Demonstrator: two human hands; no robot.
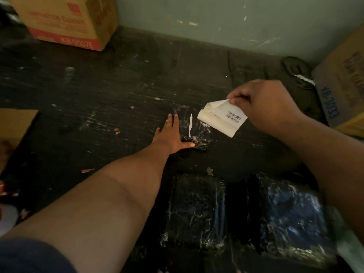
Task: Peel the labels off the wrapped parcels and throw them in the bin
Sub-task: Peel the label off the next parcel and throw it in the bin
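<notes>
The dark scuffed floor carries three plastic-wrapped parcels: one at centre, two at five o'clock. Cardboard boxes sit at eleven and three o'clock, and paper scraps lie at eight.

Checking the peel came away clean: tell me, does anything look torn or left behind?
Yes. A thin white strip remains on the parcel under the left hand, looking torn from the label pinched by the right hand.

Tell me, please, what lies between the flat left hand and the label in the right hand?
In the head view, the wrapped parcel lies there, bearing a thin white strip, between the left hand and the label that the right hand pinches.
</notes>
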